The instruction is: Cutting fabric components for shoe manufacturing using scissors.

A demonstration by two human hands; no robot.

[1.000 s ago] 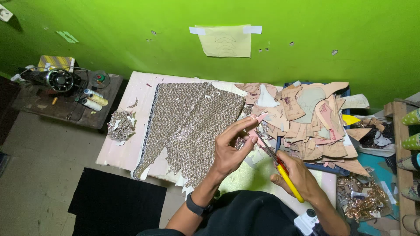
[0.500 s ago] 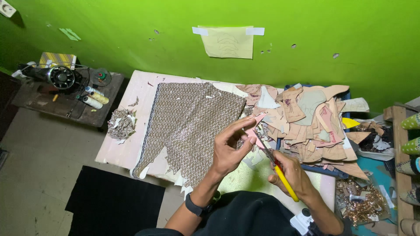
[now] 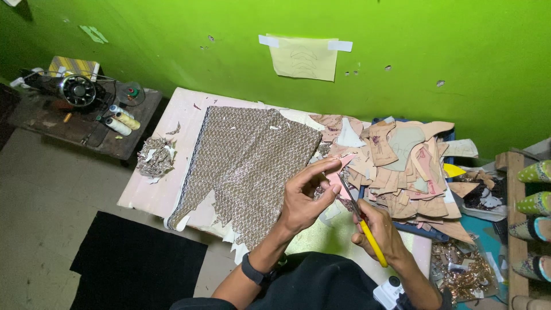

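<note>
the left hand (image 3: 307,198) is pinched nearly shut, thumb and forefinger closed on a small pinkish piece (image 3: 334,182) held up just above the near edge of the board (image 3: 178,123). the right hand (image 3: 379,232) is curled fully around the yellow handles of the scissors (image 3: 359,215), and the blades point up and left, meeting the piece's lower edge; how far the blades are parted is too small to tell. a dark band sits on the left wrist.

under the hands lies a pale pink board on the floor, with a big patterned cloth (image 3: 247,163) spread across it, its near edge ragged with cutouts. to the right is a heap of tan patterns (image 3: 402,166), stacked and overlapping. a small clump of scraps (image 3: 155,158) rests on the board's left edge, and more glittery scraps (image 3: 465,270) sit in a pile at the near right.

the far wall is bright green, with a yellowish paper (image 3: 304,57) taped up on it. at the far left stands a low dark table with a sewing machine (image 3: 74,89) and thread cones (image 3: 123,120). a black mat (image 3: 135,264) covers the floor near left. shoes (image 3: 536,201) line a rack at the right edge.
</note>
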